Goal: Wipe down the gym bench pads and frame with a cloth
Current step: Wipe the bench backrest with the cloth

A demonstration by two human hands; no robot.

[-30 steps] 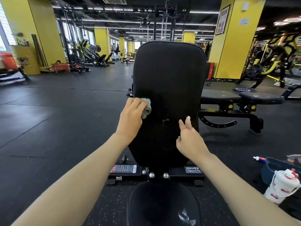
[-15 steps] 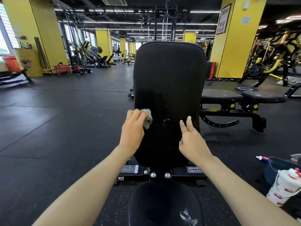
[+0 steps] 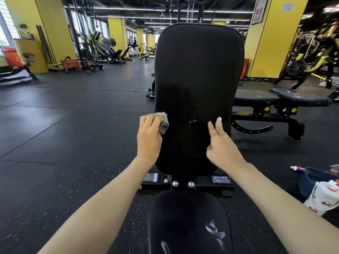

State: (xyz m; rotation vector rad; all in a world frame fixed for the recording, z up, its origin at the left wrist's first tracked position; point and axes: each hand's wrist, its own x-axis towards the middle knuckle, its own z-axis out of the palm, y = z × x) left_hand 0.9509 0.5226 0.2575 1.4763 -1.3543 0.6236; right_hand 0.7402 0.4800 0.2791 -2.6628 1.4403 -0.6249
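Cloth [image 3: 163,123], nubby, bunched, against smooth rounded pad [image 3: 200,70].

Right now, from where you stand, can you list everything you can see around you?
back pad: one, black, upright, centre
seat pad: one, black with pale scuffs, bottom centre
frame: one, black, between the two pads
cloth: one, grey-green, at the back pad's left edge
flat bench: one, black, behind on the right
bottle: one, white with red print, lower right on the floor
tub: one, dark blue, behind the bottle
pillars: several, yellow, around the hall
left hand: one, bare, grips the cloth
right hand: one, bare, fingers straight, by the back pad's right side
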